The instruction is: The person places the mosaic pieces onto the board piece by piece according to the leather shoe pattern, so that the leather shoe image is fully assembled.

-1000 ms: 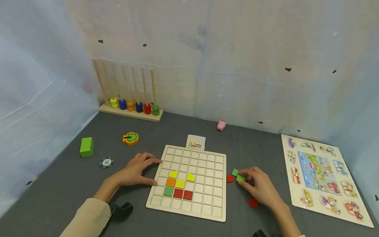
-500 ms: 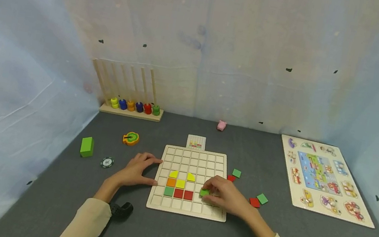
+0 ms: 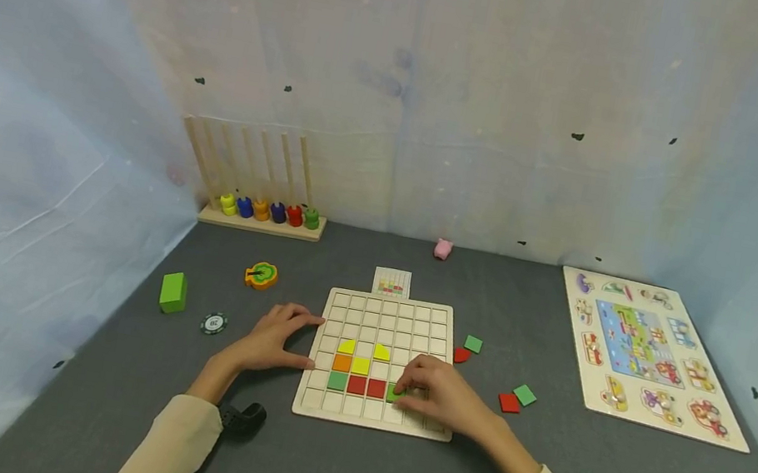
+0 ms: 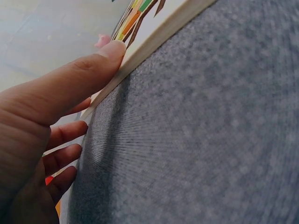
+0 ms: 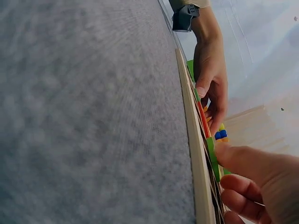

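Note:
The pale wooden grid board (image 3: 421,329) lies on the dark table, carrying yellow pieces, an orange tile (image 3: 341,363), a green tile at the lower left and two red tiles (image 3: 366,386). My left hand (image 3: 269,340) rests at its left edge, index finger and thumb straight and spread apart; the left wrist view shows the thumb touching the edge. My right hand (image 3: 445,398) pinches a light green square tile (image 5: 212,156) between thumb and fingers. That tile is at the board, directly right of the red tiles. The fingers partly hide it in the head view.
A small pattern card (image 3: 391,282) lies behind the board. Right of it are loose green and red pieces, including a red tile (image 3: 508,403), and a picture puzzle (image 3: 573,364). On the left are a green block (image 3: 173,293), a chip (image 3: 214,323), and a peg rack (image 3: 259,225).
My right hand has taken a green tile from the loose pieces at the right and carried it left over the board, to beside the red tiles. The left hand has stayed put.

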Demonstrator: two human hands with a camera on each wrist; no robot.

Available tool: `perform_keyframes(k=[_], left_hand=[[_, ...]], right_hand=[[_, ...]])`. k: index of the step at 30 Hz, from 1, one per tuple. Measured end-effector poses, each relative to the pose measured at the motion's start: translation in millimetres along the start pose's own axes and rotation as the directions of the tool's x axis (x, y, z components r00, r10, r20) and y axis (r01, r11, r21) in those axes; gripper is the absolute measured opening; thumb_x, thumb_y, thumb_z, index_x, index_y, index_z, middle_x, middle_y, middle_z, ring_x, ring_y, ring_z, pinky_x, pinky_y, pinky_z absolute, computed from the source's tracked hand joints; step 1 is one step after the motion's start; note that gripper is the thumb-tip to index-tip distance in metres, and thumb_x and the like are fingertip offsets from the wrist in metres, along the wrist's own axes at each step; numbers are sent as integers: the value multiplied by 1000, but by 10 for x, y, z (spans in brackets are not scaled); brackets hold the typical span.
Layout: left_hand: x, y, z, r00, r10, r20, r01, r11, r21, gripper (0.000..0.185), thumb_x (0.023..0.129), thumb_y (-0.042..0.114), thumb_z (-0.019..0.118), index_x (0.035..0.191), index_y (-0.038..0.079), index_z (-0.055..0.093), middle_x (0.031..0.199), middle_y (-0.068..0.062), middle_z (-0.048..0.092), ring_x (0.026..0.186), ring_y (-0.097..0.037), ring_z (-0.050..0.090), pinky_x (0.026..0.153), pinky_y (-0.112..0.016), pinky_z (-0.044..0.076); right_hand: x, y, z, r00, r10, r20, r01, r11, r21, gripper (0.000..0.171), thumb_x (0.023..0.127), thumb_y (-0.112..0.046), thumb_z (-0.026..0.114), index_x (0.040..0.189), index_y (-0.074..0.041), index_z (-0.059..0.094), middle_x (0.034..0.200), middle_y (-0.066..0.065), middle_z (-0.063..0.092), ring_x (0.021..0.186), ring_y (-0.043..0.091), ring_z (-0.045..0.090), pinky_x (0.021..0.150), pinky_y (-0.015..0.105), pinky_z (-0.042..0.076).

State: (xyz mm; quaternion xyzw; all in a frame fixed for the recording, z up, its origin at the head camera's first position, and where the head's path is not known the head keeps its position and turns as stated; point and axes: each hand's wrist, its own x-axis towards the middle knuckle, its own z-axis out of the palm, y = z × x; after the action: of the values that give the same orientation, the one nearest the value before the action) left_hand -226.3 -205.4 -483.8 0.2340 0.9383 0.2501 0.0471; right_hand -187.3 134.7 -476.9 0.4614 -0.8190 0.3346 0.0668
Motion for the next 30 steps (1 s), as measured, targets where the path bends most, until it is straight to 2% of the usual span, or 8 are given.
perform_keyframes(k=[9, 13, 18, 22, 27, 30], left_hand=[[-4, -1, -2, 1000, 9, -6, -9, 1000, 0, 75, 73, 54, 73, 136, 21, 49, 128, -5, 42, 114, -26, 35, 96, -52, 30], [-1, 0, -3, 1000, 12, -4, -12, 1000, 0, 75, 73, 54, 73, 136, 21, 49, 128, -5, 42, 114, -26, 35, 96, -52, 30], [2, -5, -8, 1000, 12, -4, -12, 1000, -3, 76, 73, 55, 73, 136, 21, 49, 129, -5, 42, 115, -26, 35, 96, -52, 30], [1, -5, -10, 1000, 15, -4, -15, 1000, -2, 76, 73, 55, 72, 136, 21, 49, 129, -5, 42, 115, -26, 35, 96, -52, 30], [-5, 6, -14, 1000, 14, 1, -14, 1000, -8, 76, 72, 55, 73, 136, 21, 49, 128, -5, 42, 114, -26, 36, 96, -52, 30], [-3, 4, -7, 1000, 11, 1, -11, 1000, -4, 76, 72, 55, 73, 136, 21, 49, 127, -5, 43, 114, -26, 36, 95, -52, 30]], right_hand=[[-5, -9, -53, 999, 49, -18, -51, 996, -74, 13, 80, -23, 75, 89, -15, 70, 88, -3, 58, 77, 7, 52, 66, 20, 43], [-54, 90, -152, 992, 79, -94, -88, 992, -89, 14, 82, -18, 72, 95, -11, 69, 92, 0, 59, 77, 12, 53, 66, 24, 44], [-158, 293, -336, 961, 157, -226, -193, 970, -147, 16, 82, -8, 71, 97, -7, 67, 93, 6, 58, 75, 18, 54, 65, 29, 45], [-250, 427, -476, 931, 236, -278, -296, 935, -196, 22, 80, -3, 72, 101, -5, 67, 97, 11, 57, 83, 23, 56, 70, 37, 46], [-327, 517, -589, 914, 313, -258, -372, 901, -225, 31, 80, 2, 69, 110, -3, 65, 104, 15, 57, 92, 28, 55, 77, 42, 46], [-343, 536, -625, 918, 332, -219, -381, 891, -248, 35, 79, 3, 68, 114, -1, 63, 106, 17, 57, 95, 31, 54, 81, 47, 43]])
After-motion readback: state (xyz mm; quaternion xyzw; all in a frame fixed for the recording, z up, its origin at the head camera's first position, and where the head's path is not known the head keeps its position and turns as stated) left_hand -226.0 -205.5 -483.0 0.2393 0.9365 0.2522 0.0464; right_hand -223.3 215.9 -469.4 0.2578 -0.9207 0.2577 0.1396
